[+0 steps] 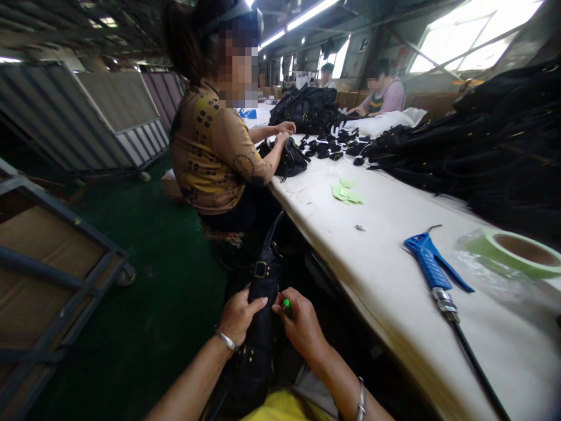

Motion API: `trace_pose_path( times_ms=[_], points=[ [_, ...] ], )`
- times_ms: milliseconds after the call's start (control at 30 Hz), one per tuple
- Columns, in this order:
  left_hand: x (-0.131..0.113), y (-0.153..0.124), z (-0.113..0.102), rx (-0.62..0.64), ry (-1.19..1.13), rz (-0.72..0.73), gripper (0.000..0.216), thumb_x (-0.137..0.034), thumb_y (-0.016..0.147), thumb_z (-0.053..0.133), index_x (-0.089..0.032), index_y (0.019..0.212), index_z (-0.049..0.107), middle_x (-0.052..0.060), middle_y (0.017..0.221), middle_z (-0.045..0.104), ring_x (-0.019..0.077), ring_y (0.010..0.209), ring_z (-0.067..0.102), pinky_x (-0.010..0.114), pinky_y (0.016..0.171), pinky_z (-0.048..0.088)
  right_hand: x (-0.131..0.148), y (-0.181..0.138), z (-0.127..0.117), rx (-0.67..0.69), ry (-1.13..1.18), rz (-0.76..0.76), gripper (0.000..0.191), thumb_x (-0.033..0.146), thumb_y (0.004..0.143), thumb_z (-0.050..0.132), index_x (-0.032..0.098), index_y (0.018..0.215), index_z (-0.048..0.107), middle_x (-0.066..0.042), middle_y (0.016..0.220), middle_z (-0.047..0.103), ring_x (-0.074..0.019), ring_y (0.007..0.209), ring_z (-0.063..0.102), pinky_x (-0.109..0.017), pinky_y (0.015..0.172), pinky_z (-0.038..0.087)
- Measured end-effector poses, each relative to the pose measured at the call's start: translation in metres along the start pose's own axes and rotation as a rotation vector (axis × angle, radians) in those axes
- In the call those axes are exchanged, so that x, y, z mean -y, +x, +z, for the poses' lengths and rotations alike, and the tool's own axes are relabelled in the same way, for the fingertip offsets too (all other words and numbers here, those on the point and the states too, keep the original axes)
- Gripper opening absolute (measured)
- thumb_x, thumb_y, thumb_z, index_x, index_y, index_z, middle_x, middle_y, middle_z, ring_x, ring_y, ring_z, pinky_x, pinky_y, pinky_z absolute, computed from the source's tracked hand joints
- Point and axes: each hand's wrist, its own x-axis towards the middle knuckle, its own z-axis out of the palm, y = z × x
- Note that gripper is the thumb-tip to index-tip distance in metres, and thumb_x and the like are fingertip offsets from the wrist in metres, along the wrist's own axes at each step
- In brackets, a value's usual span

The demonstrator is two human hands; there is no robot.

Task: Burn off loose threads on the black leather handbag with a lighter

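Black bag (pixel 258 327) near white table (pixel 385 275), green floor (pixel 175 280)

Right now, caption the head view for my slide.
Both hands grip a black bag below the table edge; right hand pinches a green item.

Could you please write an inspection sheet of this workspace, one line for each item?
Surface: long white table, edge worn.
Job's things: black bag held below the table edge; small green object in right hand.
Clutter: blue air gun, green tape roll, green paper pieces, pile of black bags.
Grippers: left hand grips the bag; right hand pinches the green object.
Cables: black hose from the air gun.
Surroundings: seated co-worker, metal cart, green floor.
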Motion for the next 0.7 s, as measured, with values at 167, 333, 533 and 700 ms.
trace_pose_path(
  times_ms=[167,333,533,700],
  points=[
    [0.004,0.001,-0.002,0.014,-0.022,0.003,0.04,-0.045,0.075,0.067,-0.016,0.103,0.069,0.008,0.094,0.075,0.0252,0.084,0.069,0.031,0.071,0.052,-0.008,0.003,0.0,0.042,0.24,0.118,0.019,0.032,0.081,0.057,0.019,0.07,0.049,0.001,0.069,0.048,-0.0154,0.067,0.046,-0.027,0.063,0.033],
    [0.003,0.001,-0.002,-0.005,-0.01,-0.023,0.04,-0.047,0.075,0.066,-0.016,0.102,0.069,0.007,0.087,0.075,0.025,0.078,0.069,0.031,0.068,0.051,-0.007,0.006,-0.011,0.011,0.236,0.099,0.023,0.036,0.084,0.061,0.018,0.071,0.057,0.001,0.068,0.052,-0.0148,0.065,0.047,-0.026,0.061,0.034],
    [0.007,0.004,-0.001,-0.001,0.049,0.047,0.038,-0.043,0.078,0.065,-0.021,0.11,0.066,0.004,0.1,0.075,0.0246,0.092,0.068,0.031,0.078,0.051,-0.003,0.006,-0.011,-0.045,-0.023,-0.163,0.016,0.011,0.088,0.054,0.02,0.092,0.066,-0.003,0.087,0.065,-0.0169,0.082,0.062,-0.026,0.073,0.043],
    [0.0,0.001,0.0,-0.01,0.094,0.042,0.038,-0.042,0.077,0.065,-0.021,0.109,0.066,0.004,0.099,0.075,0.0246,0.092,0.069,0.031,0.08,0.049,0.001,0.008,-0.016,0.102,-0.541,-0.284,0.033,-0.001,0.087,0.049,0.024,0.103,0.064,-0.002,0.098,0.064,-0.0153,0.076,0.06,-0.027,0.063,0.034]
  ],
)
